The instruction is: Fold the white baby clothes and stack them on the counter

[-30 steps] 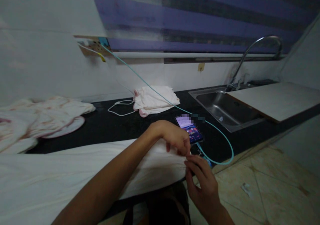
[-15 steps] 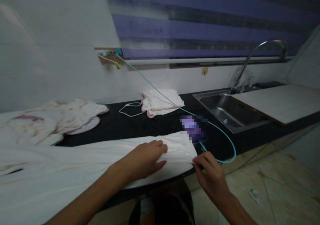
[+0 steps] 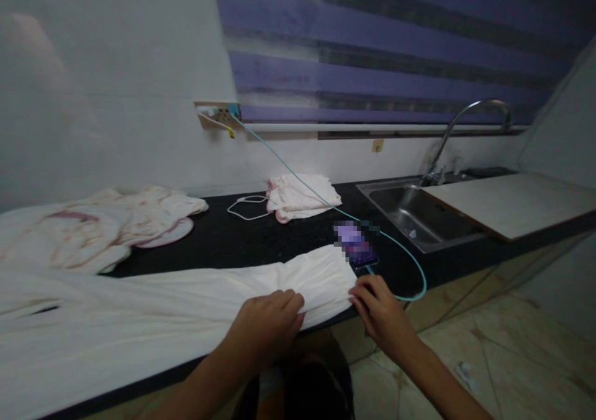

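Note:
A long white cloth (image 3: pixel 177 308) lies stretched along the front of the black counter (image 3: pixel 261 237). My left hand (image 3: pixel 267 327) rests on its near edge, fingers curled over the fabric at the counter's lip. At the cloth's right corner, my right hand (image 3: pixel 379 311) pinches the fabric with its fingertips. Just behind that corner a phone (image 3: pixel 356 246) lies on the counter with its screen lit, plugged into a teal cable (image 3: pixel 410 268).
A crumpled white and pink cloth (image 3: pixel 93 227) lies at the left, a folded white cloth (image 3: pixel 300 196) and a white cable (image 3: pixel 246 205) at the back. A steel sink (image 3: pixel 419 212) with a faucet (image 3: pixel 465 128) and a board (image 3: pixel 512 199) is at the right. Wall socket (image 3: pixel 216 115) above. Tiled floor (image 3: pixel 512 358) below.
My left hand came off the cloth's right end, laid flat on it, then slid back to the near edge. My right hand stayed at the corner. The view shifted right.

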Motion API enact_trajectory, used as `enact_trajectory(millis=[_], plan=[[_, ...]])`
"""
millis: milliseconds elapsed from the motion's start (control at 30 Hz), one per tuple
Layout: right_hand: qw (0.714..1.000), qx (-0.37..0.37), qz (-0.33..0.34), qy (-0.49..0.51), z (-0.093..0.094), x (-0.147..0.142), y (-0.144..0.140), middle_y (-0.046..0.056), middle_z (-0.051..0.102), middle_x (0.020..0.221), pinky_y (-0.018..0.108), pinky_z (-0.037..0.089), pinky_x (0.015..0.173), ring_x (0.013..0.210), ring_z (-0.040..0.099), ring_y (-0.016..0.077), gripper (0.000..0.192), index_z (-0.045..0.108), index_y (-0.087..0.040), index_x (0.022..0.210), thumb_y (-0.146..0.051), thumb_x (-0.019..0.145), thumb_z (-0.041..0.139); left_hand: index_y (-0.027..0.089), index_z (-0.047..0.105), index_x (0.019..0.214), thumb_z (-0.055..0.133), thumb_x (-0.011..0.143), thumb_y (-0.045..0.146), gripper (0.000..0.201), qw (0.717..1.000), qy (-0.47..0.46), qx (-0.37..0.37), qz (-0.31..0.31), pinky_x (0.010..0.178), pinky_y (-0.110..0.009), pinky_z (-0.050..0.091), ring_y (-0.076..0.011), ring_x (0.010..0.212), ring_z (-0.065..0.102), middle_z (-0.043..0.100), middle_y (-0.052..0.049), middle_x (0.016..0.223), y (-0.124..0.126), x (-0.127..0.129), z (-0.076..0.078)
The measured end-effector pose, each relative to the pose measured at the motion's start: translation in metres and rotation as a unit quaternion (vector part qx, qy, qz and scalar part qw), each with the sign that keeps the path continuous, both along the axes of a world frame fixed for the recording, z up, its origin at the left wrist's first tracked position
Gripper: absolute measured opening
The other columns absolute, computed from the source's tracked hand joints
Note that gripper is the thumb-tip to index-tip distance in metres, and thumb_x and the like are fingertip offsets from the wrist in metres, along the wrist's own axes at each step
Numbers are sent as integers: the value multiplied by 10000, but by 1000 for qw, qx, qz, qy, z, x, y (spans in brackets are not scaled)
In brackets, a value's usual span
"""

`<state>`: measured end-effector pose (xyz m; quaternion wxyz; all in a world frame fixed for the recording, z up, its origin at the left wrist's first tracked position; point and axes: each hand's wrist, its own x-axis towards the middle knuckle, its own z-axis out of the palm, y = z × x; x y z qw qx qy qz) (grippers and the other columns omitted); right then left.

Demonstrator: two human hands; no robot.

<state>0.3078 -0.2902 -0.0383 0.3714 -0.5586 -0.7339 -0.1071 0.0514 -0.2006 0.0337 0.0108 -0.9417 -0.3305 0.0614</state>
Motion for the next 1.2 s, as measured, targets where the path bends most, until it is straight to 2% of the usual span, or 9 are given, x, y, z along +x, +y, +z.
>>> enact_trajectory(millis=[233,333,400,500,600,733,833,1000,1200], plan=[[996,-72,-4,-56,11,-11,-12,149,640,1260,559,527,1068,1216,607,309,402,621,-195,1192,0,855,524,229,631,1096,411,1036,229,228,999,15,14,42,691,-447,616,-317,971,735,704,-82,1057,-11,4,-26],[990,-108,-29,-81,30,-27,-22,171,630,1318,657,463,1115,1268,573,366,616,608,-187,1283,43,716,528,255,635,1120,409,1031,212,246,999,18,20,33,633,-448,607,-322,868,750,698,-70,1015,-8,3,-35],[992,-107,-34,-53,50,-46,-19,193,593,1385,609,501,1092,1319,534,375,748,557,-177,1385,54,675,519,269,640,1131,416,1016,175,268,999,16,24,24,612,-435,599,-318,833,751,697,-63,1007,-6,2,-38],[996,-82,-11,31,82,-83,13,186,535,1445,525,516,1091,1357,510,331,733,514,-193,1441,33,743,497,290,647,1188,467,1002,173,284,999,8,8,30,616,-372,578,-290,843,747,706,-67,1044,-5,1,-35],[989,-70,21,129,97,-116,79,156,572,1343,456,524,1062,1244,580,265,524,545,-191,1374,-31,882,464,301,651,1252,507,1015,263,280,999,-13,-18,32,632,-332,557,-273,903,736,714,-89,1116,-14,1,-26],[972,-65,-29,226,73,-131,174,166,602,1238,429,492,1063,1193,589,262,314,586,-134,1241,-108,949,474,297,686,1222,492,1027,363,283,998,-20,-51,43,738,-379,578,-289,1052,714,715,-95,1192,-30,-7,-6],[960,-83,-80,255,44,-121,215,166,620,1189,398,480,1046,1154,598,259,263,611,-132,1146,-79,929,473,303,676,1269,407,1046,409,365,993,-16,-54,108,818,-443,582,-303,1058,727,742,-95,1163,-23,-22,13],[957,-62,-140,245,24,-97,230,141,636,1120,375,459,1014,1110,590,261,223,621,-169,1041,-72,895,483,167,732,1076,234,1059,421,559,967,76,-7,244,805,-532,563,-390,960,744,756,-179,988,20,-59,25],[945,-48,-205,249,24,-84,233,146,633,1075,386,459,939,1066,578,278,216,617,-179,1009,-77,872,484,159,760,858,241,1043,479,638,970,52,11,236,851,-525,548,-372,957,719,732,-188,981,41,-90,-1]])
